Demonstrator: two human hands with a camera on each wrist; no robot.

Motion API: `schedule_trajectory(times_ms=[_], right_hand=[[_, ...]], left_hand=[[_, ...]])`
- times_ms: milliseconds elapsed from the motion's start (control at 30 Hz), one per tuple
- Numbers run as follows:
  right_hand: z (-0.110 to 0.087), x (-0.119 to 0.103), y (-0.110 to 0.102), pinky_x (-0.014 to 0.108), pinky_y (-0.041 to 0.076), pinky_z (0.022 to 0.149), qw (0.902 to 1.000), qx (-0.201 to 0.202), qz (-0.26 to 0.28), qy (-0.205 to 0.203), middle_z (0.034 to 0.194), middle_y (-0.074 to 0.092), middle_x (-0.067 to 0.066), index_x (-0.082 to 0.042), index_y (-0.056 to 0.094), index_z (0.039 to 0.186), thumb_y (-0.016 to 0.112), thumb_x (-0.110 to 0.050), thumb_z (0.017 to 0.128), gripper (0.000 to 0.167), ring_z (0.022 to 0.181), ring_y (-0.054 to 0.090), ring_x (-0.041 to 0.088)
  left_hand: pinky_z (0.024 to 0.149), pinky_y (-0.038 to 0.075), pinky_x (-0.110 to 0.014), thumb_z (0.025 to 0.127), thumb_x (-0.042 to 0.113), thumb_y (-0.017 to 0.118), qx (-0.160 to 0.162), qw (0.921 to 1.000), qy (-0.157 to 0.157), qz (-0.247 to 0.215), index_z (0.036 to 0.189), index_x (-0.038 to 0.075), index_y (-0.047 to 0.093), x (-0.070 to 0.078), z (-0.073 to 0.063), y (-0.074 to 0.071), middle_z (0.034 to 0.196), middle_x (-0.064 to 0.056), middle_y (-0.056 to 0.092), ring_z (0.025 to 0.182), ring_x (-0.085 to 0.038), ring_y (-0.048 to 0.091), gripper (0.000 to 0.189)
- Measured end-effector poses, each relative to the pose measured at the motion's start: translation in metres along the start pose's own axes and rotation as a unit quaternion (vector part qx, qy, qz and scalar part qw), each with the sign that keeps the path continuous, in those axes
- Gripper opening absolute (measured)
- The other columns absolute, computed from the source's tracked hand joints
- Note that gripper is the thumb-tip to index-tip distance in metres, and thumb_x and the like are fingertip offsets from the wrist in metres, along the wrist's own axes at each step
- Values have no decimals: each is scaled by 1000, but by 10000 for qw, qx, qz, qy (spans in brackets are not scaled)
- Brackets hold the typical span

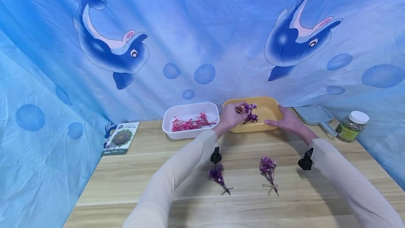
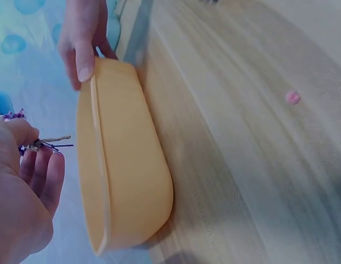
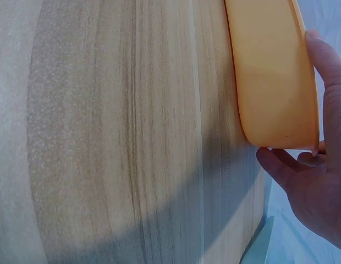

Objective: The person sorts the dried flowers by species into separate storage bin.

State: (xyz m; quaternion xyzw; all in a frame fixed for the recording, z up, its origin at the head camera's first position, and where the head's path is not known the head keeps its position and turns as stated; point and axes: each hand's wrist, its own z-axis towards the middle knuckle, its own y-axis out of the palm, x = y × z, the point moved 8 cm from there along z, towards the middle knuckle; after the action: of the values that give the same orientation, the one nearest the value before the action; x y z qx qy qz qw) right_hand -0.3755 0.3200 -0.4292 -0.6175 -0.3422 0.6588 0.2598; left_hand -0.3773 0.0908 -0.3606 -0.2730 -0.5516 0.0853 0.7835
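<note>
My left hand pinches a small bunch of purple dried flowers over the yellow basin. In the left wrist view the bunch's cut stems and a bit of twine stick out past the fingertips, while the flower heads are mostly behind the hand. My right hand grips the basin's right end, thumb at the front rim and fingers at the side. Two more purple bunches lie on the table nearer me: one on the left, one on the right, both tied with twine.
Left of the yellow basin stands a white basin holding pinkish-red dried flowers. A grey-blue dustpan-like scoop and a white-capped jar are at the right. A printed card lies at the far left. Blue dolphin curtain hangs behind.
</note>
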Motion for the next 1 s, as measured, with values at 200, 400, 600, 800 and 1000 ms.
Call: schedule_trajectory(times_ms=[200,400,600,800,1000], right_hand=[[0,0,0,65,21,112,10000,10,-22,10,152,12,44,16,2,152,69,-66,83,126,137,20,60],[1,2,0,65,19,113,10000,-30,-24,53,153,10,42,14,1,152,68,-67,83,126,139,18,59],[2,3,0,65,20,113,10000,28,-21,31,153,12,42,15,3,152,69,-68,82,127,139,19,59],[2,2,1,64,20,113,10000,12,-53,28,153,13,42,15,4,152,70,-67,82,126,139,20,58],[1,1,-1,64,22,113,10000,41,-34,-3,152,14,43,16,4,151,70,-63,84,123,138,21,59]], left_hand=[[59,53,-16,83,2,79,176,9983,148,540,128,12,70,-4,13,-1,86,-1,74,64,-5,65,48],[63,52,-14,83,4,79,194,9957,163,889,127,15,71,-9,22,-1,91,-3,75,75,-8,69,46],[64,52,-14,84,4,77,152,9946,97,1020,130,11,68,-13,27,-2,93,-4,75,76,-10,69,47],[62,51,-16,86,3,75,373,9925,-13,1163,131,10,67,-21,33,-8,94,-4,74,75,-11,67,46],[65,53,-16,84,1,77,499,9933,62,1040,129,8,68,-25,37,-7,94,-6,75,79,-14,69,46]])
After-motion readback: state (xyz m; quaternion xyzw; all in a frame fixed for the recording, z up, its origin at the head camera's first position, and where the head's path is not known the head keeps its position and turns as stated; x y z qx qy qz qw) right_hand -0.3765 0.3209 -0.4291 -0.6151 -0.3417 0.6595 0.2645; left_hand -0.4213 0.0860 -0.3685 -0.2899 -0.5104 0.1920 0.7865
